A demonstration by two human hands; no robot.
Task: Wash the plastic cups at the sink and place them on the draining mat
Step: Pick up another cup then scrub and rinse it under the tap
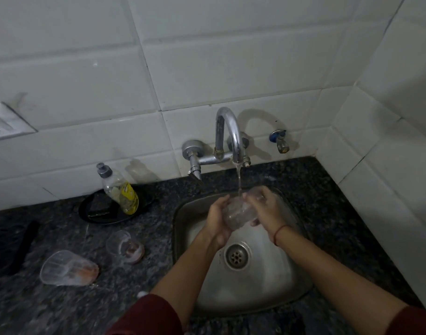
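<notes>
Nearest us, two dark red sleeves [147,315] ended at bare forearms that reached out over the steel sink [267,284], with its drain [236,257] between them. On the speckled counter [50,310] to the left we saw two clear plastic cups lying on their sides, well apart from the hands. These were the nearer cup [68,268] and the farther cup [125,246], each with reddish residue toward its base. Over the far half of the basin, the left hand [218,221] curled its fingers round the left side of a held cup [238,213]. The right hand [265,207], a red thread [279,234] at its wrist, wrapped its fingers round the cup's other side. That cup was tilted under the water stream [239,180] falling from the tap [228,134]. Farther left, a soap bottle [120,189] of yellow liquid leaned on a black tray [91,211] near the white tiled wall [207,56].
</notes>
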